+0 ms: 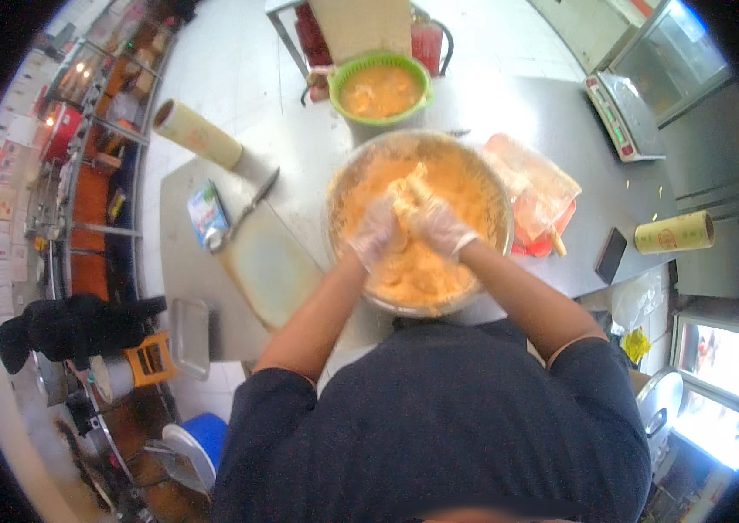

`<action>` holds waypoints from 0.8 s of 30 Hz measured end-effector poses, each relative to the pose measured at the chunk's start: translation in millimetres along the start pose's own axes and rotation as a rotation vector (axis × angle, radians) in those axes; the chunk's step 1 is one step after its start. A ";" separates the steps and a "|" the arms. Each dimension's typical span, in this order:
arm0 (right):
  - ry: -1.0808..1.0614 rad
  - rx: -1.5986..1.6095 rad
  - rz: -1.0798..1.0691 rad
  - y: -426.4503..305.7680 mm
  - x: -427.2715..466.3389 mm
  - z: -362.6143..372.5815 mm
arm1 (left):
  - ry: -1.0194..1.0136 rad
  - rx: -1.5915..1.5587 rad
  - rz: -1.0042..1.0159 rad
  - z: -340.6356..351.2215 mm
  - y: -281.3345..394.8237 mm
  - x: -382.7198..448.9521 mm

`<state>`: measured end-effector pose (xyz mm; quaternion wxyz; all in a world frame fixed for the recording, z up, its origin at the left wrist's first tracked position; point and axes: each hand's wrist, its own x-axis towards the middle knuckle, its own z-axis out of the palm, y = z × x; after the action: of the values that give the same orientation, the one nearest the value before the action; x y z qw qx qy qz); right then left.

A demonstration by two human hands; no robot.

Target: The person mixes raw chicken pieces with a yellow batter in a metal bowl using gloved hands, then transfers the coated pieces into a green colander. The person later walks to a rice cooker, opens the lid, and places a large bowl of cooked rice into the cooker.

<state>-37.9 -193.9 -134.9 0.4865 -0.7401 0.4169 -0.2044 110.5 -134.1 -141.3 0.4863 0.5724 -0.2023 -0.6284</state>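
Note:
Both my hands wear thin clear gloves and are inside a large round metal bowl [506, 229] of orange, crumbly or floury coating. My left hand [376, 229] and my right hand [438, 222] meet near the bowl's middle, gripping a coated, pale orange piece of food [405, 196] between them. What the piece is cannot be told under the coating. Just beyond the bowl stands a green plastic basin [336, 111] holding orange liquid with pieces in it [382, 91].
A cutting board [271, 261], a knife [255, 199] and a plastic packet [208, 212] lie left on the metal table. Plastic bags [529, 189], a phone-like black object [611, 255], a wrap roll [673, 233] and a digital scale [621, 118] are right. Another roll [198, 134] lies far left.

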 end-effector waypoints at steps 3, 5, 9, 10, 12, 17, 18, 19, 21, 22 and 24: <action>-0.014 0.601 0.204 -5.3 9.6 23.2 | -0.100 -0.187 0.224 31.9 -24.8 12.1; 0.003 0.662 0.360 -11.5 11.3 29.7 | 0.006 -0.535 0.004 36.2 -37.4 20.7; -0.035 0.562 0.415 -29.5 12.0 24.2 | -0.091 -0.717 -0.091 26.5 -39.1 36.6; -0.128 0.756 0.565 -34.4 13.2 21.2 | 0.037 -0.691 -0.120 30.3 -40.4 38.2; -0.105 0.809 0.672 -43.3 12.6 13.4 | 0.081 -0.588 -0.086 32.7 -43.8 37.3; 0.210 0.532 0.404 -60.1 -3.2 25.5 | -0.232 -0.551 -0.040 22.8 -58.4 51.4; 0.136 0.638 0.448 -56.6 -5.7 27.8 | -0.208 -0.545 -0.038 24.1 -61.9 58.7; 0.040 0.665 0.425 -49.8 -1.6 25.1 | -0.186 -0.538 -0.037 25.3 -64.5 64.9; -0.015 0.334 0.407 -28.2 18.6 6.9 | -0.137 -0.529 -0.046 26.4 -67.6 66.7; -0.070 0.118 0.345 -15.6 33.6 -7.2 | -0.200 -0.525 -0.058 28.4 -66.7 63.3; -0.311 -0.375 -0.014 6.0 62.9 -30.9 | 0.043 0.889 0.800 16.4 -61.1 37.0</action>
<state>-26.5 -263.3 -133.0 0.3974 -0.8430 0.3624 -0.0103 77.0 -143.0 -205.9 0.4031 0.6129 -0.6359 -0.2397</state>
